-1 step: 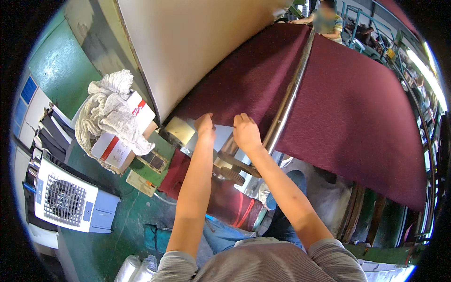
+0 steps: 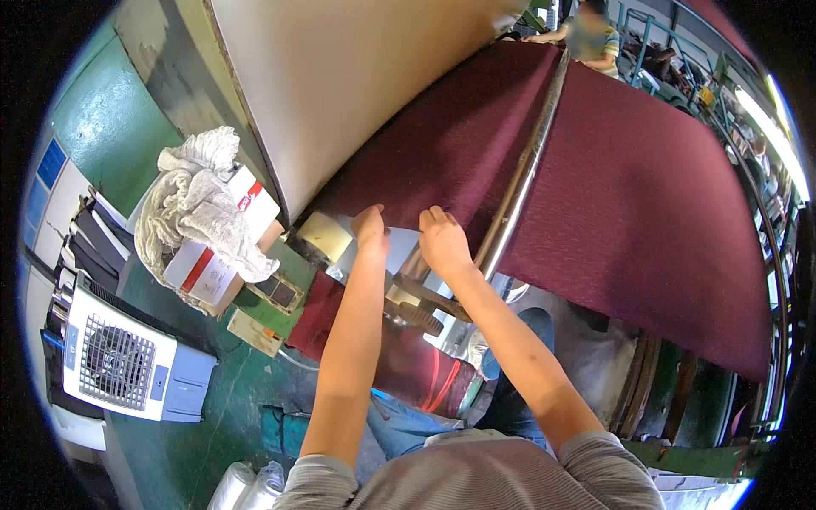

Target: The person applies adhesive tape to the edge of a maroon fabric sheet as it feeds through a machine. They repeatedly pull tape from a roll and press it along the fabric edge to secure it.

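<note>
A wide sheet of maroon fabric (image 2: 629,170) runs over a long steel roller (image 2: 520,183). Both my hands are at its near edge. My left hand (image 2: 371,228) and my right hand (image 2: 442,240) are closed on either side of a small white sheet (image 2: 403,235) that lies against the fabric's end. Just below my hands sit a toothed gear (image 2: 421,317) and the roller's metal bracket. A cream cylinder (image 2: 324,235) is mounted just left of my left hand.
A large cream panel (image 2: 365,76) slopes up on the left. White rags (image 2: 191,200) lie over a cardboard box (image 2: 212,270). A white fan unit (image 2: 119,364) stands on the green floor. Another person (image 2: 591,38) works at the fabric's far end.
</note>
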`<state>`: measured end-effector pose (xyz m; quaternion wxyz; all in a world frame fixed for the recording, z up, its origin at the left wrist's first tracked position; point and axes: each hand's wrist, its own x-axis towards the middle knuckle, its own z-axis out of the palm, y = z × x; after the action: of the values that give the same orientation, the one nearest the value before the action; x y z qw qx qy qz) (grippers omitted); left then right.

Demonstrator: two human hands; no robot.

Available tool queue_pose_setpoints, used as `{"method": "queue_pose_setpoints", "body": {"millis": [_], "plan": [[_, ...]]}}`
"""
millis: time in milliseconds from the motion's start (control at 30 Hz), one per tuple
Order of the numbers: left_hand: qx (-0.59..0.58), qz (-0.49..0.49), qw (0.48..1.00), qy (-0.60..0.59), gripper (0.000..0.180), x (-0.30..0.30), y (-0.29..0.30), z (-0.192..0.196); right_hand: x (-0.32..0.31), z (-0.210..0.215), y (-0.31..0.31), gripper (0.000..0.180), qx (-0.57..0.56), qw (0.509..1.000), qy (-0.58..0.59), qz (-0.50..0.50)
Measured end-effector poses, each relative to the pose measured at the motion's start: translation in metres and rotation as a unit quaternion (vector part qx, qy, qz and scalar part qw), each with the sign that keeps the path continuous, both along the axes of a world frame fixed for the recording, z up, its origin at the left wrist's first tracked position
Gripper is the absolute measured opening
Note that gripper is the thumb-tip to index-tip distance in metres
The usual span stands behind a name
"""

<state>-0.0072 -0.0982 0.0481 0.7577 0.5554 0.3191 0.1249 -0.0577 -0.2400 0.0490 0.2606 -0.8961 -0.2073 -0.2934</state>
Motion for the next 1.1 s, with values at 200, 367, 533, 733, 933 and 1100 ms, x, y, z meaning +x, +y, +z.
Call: {"method": "queue_pose_setpoints", "body": {"millis": [200, 367, 533, 733, 933, 1100], "plan": [[-0.040, -0.204, 0.976, -0.065, 0.023, -0.009, -0.012, -0.003, 0.006, -0.005, 0.006, 0.013, 0.039, 0.997, -0.031, 0.065], [-0.041, -0.030, 0.998, -0.031, 0.017, -0.004, 0.006, -0.005, 0.001, 0.019, -0.001, 0.023, 0.121, 0.988, 0.016, -0.099], [-0.010, 0.021, 0.999, 0.034, 0.019, 0.001, 0.004, 0.000, 0.004, 0.011, -0.009, 0.017, 0.100, 0.994, 0.020, -0.033], [-0.067, -0.066, 0.996, 0.005, 0.022, -0.001, -0.001, -0.003, 0.008, 0.003, 0.001, 0.010, 0.019, 0.997, -0.046, 0.064], [-0.085, -0.137, 0.983, -0.083, 0.027, 0.008, 0.008, -0.017, 0.007, 0.005, 0.006, 0.014, 0.072, 0.997, -0.004, 0.019], [-0.135, 0.010, 0.987, -0.083, 0.029, 0.006, 0.004, -0.006, 0.001, 0.010, -0.008, 0.018, 0.124, 0.983, 0.009, -0.132]]}}
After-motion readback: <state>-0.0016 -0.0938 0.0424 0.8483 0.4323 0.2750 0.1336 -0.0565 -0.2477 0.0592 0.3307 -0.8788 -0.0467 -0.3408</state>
